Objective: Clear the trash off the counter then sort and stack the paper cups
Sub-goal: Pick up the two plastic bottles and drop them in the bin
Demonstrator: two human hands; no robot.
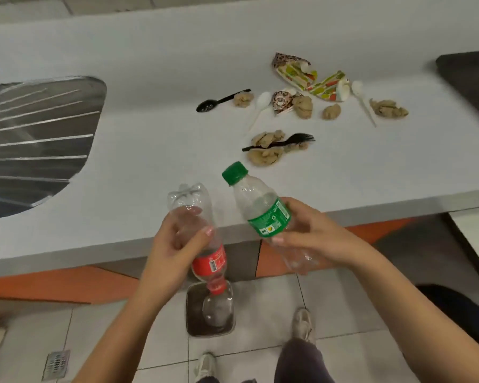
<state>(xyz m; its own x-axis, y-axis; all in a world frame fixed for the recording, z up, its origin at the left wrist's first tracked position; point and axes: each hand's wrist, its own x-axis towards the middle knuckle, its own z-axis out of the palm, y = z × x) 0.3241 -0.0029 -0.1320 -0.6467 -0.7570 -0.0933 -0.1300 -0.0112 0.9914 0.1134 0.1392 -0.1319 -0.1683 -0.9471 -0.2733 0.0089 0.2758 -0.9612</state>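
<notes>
While the left hand (172, 247) gripped an upturned red-labelled clear plastic bottle (209, 261) at lower centre, the right hand (318, 236) clutched a green-capped clear plastic bottle (263, 211) beside it.

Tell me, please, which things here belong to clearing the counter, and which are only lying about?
For the job: red-label bottle in the left hand, green-label bottle in the right hand, bin on the floor; on the counter, crushed paper cups, crumpled napkins, black fork, black spoon, white spoons.

Only lying about: sink drainboard, floor drain, dark object at the right edge.
</notes>
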